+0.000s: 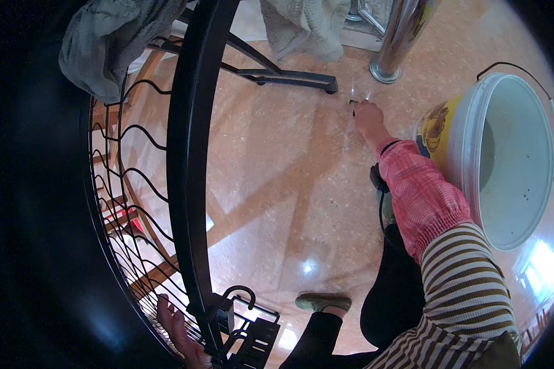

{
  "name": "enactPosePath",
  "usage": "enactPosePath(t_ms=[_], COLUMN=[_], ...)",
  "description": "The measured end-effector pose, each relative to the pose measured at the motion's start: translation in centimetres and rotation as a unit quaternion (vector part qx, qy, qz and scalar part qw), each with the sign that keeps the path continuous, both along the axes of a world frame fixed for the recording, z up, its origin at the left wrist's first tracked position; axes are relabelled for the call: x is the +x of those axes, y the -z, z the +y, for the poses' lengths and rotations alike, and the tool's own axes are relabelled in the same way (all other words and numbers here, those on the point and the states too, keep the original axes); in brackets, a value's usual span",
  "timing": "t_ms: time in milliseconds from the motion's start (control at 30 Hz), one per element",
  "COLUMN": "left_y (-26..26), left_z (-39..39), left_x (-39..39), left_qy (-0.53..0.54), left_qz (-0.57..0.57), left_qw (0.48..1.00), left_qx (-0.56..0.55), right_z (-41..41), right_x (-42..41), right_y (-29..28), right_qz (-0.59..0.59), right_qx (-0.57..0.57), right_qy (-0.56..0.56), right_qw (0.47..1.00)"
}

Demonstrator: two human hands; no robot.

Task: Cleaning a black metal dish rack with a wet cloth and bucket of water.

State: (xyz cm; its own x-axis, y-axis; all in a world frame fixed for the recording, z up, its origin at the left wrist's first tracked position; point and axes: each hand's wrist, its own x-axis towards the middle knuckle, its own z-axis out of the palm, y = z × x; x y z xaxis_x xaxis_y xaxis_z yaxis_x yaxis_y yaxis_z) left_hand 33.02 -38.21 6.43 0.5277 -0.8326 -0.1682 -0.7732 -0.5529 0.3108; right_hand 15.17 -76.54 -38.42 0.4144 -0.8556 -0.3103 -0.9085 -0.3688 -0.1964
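Note:
My right hand (pixel 368 121) reaches down to the pinkish tiled floor (pixel 267 175), its fingers curled around a small dark object (pixel 352 107) that I cannot identify. A pink checked sleeve cover (pixel 422 193) is over that forearm. At the lower left my left hand (pixel 180 330) rests by the wavy wire side of a black metal rack (pixel 189 184); its fingers are extended, and whether they hold the wire is not clear. A large white plastic bucket (pixel 517 161) with a yellow printed side stands just right of my right forearm.
Grey cloth (pixel 106 46) and a pale towel (pixel 304 27) hang at the top. A black rack foot (pixel 295 80) and a shiny metal pipe (pixel 397 46) meet the floor ahead. Black hooks and a slotted holder (pixel 256 339) project at bottom. Wooden bars show behind the wire.

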Motion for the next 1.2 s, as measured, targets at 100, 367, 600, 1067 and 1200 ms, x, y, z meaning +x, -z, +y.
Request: enactPosePath(t_ms=[100,367,600,1067,1200], left_y=[0.1,0.9,1.2,0.8,0.5], left_z=[-0.4,0.9,0.1,0.2,-0.3], left_x=[0.0,1.0,1.0,0.8,0.3], left_qy=[0.024,0.097,0.092,0.13,0.139], left_qz=[0.012,-0.043,-0.031,-0.105,-0.099], left_qw=[0.999,0.992,0.995,0.984,0.982], left_qx=[-0.021,-0.066,-0.034,-0.069,-0.077], right_z=[0.4,1.9,2.9,9.3,9.7], right_x=[0.3,1.7,0.8,-5.7,-4.8], right_y=[0.4,-3.5,-9.1,-29.9,-37.5], right_qz=[-0.011,-0.079,-0.225,-0.599,-0.584], right_qx=[-0.015,0.066,0.011,0.448,0.529], right_qy=[-0.04,-0.015,-0.194,0.06,-0.041], right_qw=[0.999,0.995,0.955,0.661,0.615])
